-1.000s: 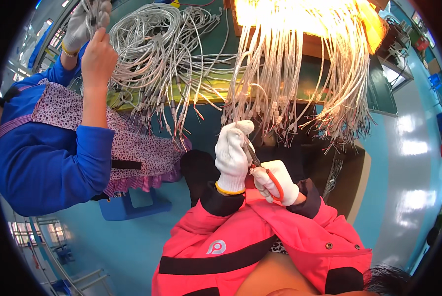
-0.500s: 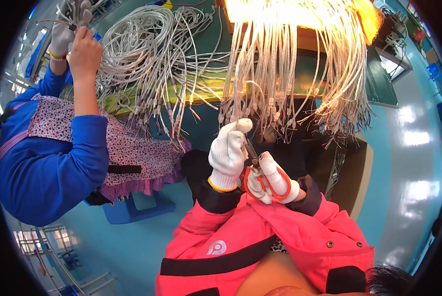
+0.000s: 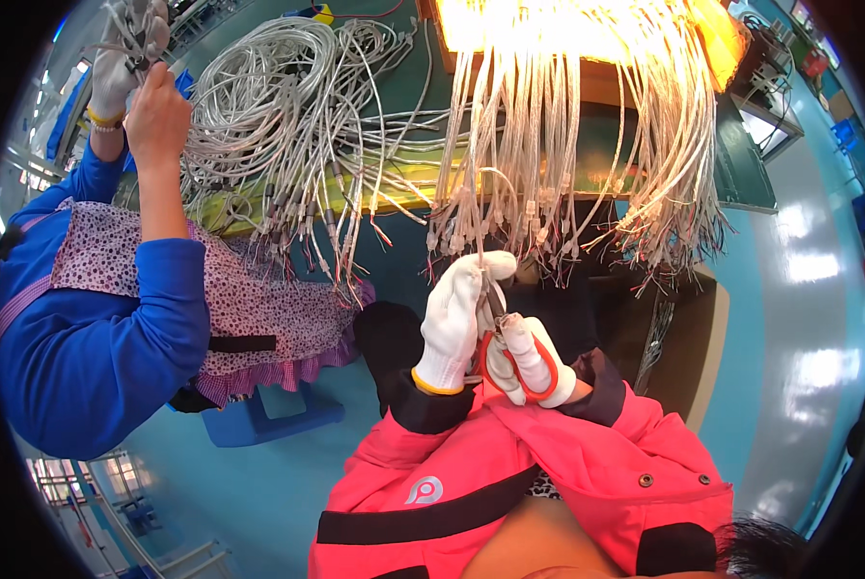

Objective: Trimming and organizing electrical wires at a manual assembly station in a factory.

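Observation:
My left hand (image 3: pixel 449 323), in a white glove with a yellow cuff edge, is closed with its thumb and fingertips pinching the end of a clear-sheathed cable (image 3: pixel 481 224). This cable hangs from the bench edge. My right hand (image 3: pixel 526 349), partly covered in white with bare fingertip skin showing, grips a pair of scissors (image 3: pixel 552 367) by the red handles. The scissor blades point up, right beside my left fingers. Just where the blades meet the cable is hidden by the left glove.
Many clear cables (image 3: pixel 548 125) hang off the bench beneath a bright lamp glow. Coiled cables (image 3: pixel 259 87) lie further left. At left a co-worker (image 3: pixel 95 328) in blue sleeves handles cable ends. A cardboard box (image 3: pixel 707 338) stands below the bench, a blue stool (image 3: pixel 273 417) at lower left.
My left hand has shifted slightly right and down, closer over the scissor blades. The scissor handles look a little closer together. The co-worker's hands have moved slightly left.

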`<state>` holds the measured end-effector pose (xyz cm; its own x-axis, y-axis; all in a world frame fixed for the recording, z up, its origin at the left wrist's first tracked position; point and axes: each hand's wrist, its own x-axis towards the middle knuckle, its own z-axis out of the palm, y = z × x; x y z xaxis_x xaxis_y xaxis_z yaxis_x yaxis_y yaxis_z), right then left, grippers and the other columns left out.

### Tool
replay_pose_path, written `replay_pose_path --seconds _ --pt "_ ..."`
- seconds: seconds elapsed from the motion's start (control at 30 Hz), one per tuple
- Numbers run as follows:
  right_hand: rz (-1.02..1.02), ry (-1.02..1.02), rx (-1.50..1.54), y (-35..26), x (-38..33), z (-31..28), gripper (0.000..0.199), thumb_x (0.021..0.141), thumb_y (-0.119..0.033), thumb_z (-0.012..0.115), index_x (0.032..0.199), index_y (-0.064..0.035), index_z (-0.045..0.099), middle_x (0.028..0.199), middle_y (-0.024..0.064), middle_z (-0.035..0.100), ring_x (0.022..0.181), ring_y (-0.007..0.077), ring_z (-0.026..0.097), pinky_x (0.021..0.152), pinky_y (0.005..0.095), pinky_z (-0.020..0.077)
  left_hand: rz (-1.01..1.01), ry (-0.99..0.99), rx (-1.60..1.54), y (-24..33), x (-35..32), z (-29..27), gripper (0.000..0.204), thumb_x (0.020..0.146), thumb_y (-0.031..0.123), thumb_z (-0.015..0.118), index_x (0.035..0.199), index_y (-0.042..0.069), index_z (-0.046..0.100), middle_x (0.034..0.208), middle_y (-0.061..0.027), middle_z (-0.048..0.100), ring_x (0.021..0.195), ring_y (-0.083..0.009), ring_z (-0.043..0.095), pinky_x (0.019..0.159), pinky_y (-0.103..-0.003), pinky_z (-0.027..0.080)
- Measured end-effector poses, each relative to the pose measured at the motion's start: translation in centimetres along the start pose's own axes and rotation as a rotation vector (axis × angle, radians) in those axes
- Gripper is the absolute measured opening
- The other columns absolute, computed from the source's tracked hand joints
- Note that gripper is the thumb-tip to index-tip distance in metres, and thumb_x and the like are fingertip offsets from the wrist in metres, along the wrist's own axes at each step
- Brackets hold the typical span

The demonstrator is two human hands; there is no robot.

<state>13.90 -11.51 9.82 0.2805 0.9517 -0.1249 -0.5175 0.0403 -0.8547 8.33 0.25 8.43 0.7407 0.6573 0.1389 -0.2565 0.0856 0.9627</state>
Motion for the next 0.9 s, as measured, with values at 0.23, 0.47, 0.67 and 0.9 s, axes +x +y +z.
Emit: replay_pose_path --seconds 0.23,0.47,0.67,0.9 --pt "0.038 -0.031 0.207 1.3 -0.1 0.0 0.062 0.092 -0.056 0.031 0.058 -0.0057 0.044 0.045 0.0066 0.043 0.033 0.0147 0.041 0.034 0.0252 0.0324 -0.059 -0.064 0.06 0.2 -0.6 -0.3 0.04 0.096 0.035 0.039 0.098 -0.002 0.055 0.082 -0.0034 0.059 0.061 -0.0051 0.047 0.055 -0.018 0.037" --pt "0.006 -0.051 0.285 2.1 -0.6 0.1 0.057 0.091 -0.057 0.03 0.067 -0.0062 0.043 0.048 0.0073 0.045 0.034 0.0153 0.042 0.033 0.0245 0.0315 -0.056 -0.18 0.042 0.2 -0.6 -0.7 0.049 0.094 0.044 0.04 0.097 -0.002 0.056 0.075 -0.0008 0.058 0.051 -0.0011 0.041 0.047 -0.016 0.032" --pt "0.013 0.038 0.275 1.7 -0.8 0.7 0.058 0.092 -0.056 0.032 0.062 -0.0069 0.043 0.047 0.0068 0.045 0.033 0.0144 0.04 0.032 0.0244 0.03 -0.016 -0.191 0.105 0.0 -0.9 -0.7 0.054 0.093 0.048 0.04 0.098 -0.003 0.056 0.084 -0.0039 0.061 0.054 -0.0017 0.045 0.049 -0.016 0.034" --pt "-0.068 -0.102 0.258 2.4 -0.5 -0.2 0.056 0.093 -0.052 0.033 0.06 -0.0076 0.043 0.043 0.0026 0.04 0.031 0.0121 0.037 0.031 0.0232 0.0278 -0.017 -0.112 0.037 0.3 -1.1 -0.4 0.044 0.095 0.038 0.04 0.097 -0.002 0.057 0.071 -0.0013 0.056 0.052 -0.0024 0.041 0.047 -0.017 0.032"
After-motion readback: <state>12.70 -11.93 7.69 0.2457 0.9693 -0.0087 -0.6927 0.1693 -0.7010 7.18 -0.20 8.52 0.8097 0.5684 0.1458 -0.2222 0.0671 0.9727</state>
